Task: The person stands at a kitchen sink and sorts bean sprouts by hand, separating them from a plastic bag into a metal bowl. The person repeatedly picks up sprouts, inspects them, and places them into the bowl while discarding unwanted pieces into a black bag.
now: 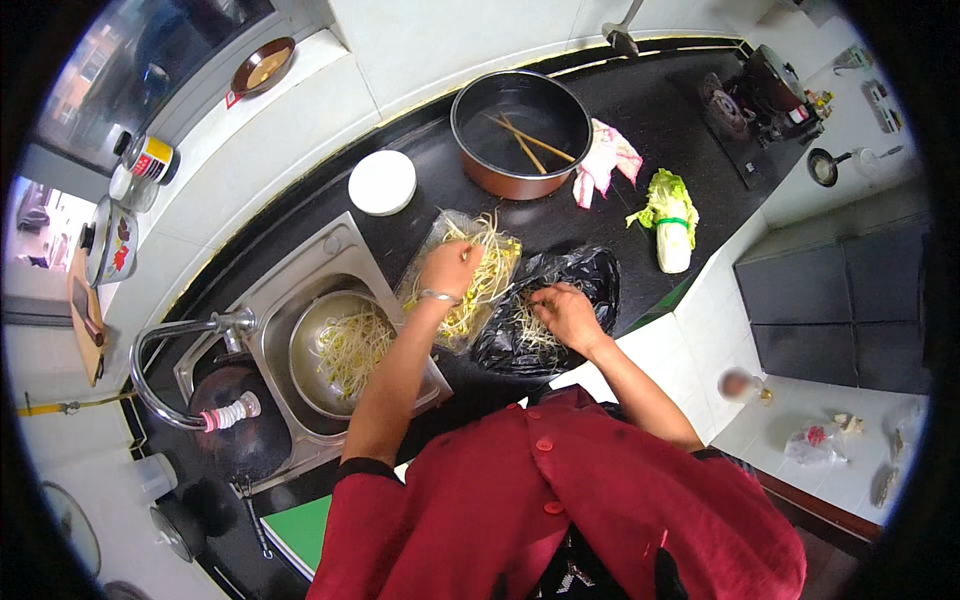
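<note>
A clear plastic tray of soybean sprouts point(487, 277) lies on the black counter right of the sink. My left hand point(451, 268) is over its left part, fingers bent at the sprouts; whether it pinches any cannot be told. Beside the tray, a black plastic bag point(502, 346) lies spread, with thin root ends and sprout pieces point(534, 330) in it. Above these is my right hand point(566, 313), its fingertips close together; what lies between them is too small to tell. A steel bowl point(306, 375) in the sink holds more sprouts point(352, 349).
Behind the tray stand a large pot point(517, 176) with wooden chopsticks point(536, 142) in it and a white round lid or plate point(382, 182). A pink and white cloth point(604, 161) touches the pot. A napa cabbage point(673, 225) lies at right. The faucet point(161, 330) arches over the sink's left side.
</note>
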Demonstrator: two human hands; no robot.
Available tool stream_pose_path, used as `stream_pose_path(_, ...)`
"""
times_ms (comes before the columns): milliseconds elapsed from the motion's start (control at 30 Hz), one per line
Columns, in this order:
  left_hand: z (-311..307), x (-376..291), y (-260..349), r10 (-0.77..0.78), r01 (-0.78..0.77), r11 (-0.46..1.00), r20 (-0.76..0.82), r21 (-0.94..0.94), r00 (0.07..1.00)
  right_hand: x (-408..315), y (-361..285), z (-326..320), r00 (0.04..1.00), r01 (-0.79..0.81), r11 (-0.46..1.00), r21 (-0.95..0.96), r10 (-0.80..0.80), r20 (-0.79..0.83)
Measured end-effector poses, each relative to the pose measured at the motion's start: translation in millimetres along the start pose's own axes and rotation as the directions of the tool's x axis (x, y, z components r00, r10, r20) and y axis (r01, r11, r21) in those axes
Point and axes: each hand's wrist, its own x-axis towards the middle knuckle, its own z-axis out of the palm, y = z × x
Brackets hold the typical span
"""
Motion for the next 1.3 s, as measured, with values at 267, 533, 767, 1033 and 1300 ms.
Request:
stream_pose_path(267, 34.4, 29.8, 0.2, -0.119, 0.096, 0.955, 0.067, 0.281, 0.991, -13.0, -7.2, -2.0, 0.997, -0.055, 0.992, 0.112, 0.049, 0.054)
stream_pose_path(533, -34.3, 4.2, -19.9, 0.192, -0.152, 0.961, 0.159, -0.232, 0.969, -6.3, -7.0, -3.8, 0.991, -0.031, 0.994, 0.109, 0.016, 0.130)
stream_pose_path(767, -81.9, -24.8, 4.0, 0.234, 0.008, 0.831, 0.363, -0.556, 0.902, 9.1, -25.3, -25.9, 0.996, -0.027, 0.957, 0.290, 0.002, 0.088)
stream_pose_path(1033, -92.7, -34.9, 22.1, 0.348, -0.022, 0.789, 0.416, -0.614, 0.840, 37.0, -56.1, -84.4, 0.987, 0.089, 0.881, 0.465, -0.015, -0.161)
stream_pose_path(1300, -99.4, -38.6, 30.1, 0.381, -0.010, 0.772, 0.450, -0.636, 0.808, 44.1, -74.0, -81.6, 0.989, 0.146, 0.905, 0.400, -0.135, -0.056)
